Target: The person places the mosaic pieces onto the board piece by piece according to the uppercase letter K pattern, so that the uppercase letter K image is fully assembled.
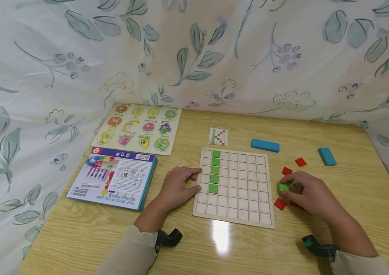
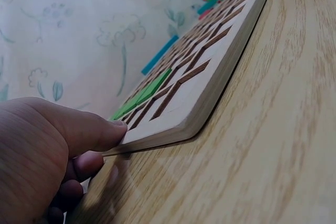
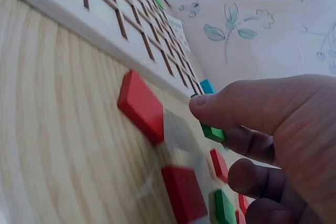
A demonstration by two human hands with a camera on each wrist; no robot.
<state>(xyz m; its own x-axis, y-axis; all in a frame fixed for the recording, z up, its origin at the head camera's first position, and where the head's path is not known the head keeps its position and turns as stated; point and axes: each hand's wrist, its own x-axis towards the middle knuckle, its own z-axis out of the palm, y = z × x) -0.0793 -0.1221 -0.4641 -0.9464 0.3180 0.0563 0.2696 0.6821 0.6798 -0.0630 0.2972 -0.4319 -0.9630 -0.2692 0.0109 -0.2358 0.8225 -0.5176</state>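
Note:
A wooden grid board (image 1: 233, 219) lies flat with a column of green square tiles (image 1: 215, 170) in its second column from the left. My left hand (image 1: 177, 188) is at the board's left side, thumb and index fingertips on its edge. To the right of the board, my right hand (image 1: 312, 193) pinches a green tile (image 1: 283, 187) between thumb and fingers. Under and around that hand lie red tiles (image 3: 140, 107) and another green tile (image 3: 224, 207), partly hidden from the head view.
Behind the board lies a small pattern card (image 1: 218, 136). Two blue blocks (image 1: 265, 145) rest at the back right. On the left are a boxed bead set (image 1: 112, 179) and a fruit puzzle board (image 1: 137, 129). A patterned curtain (image 1: 194, 57) hangs along the table's far edge.

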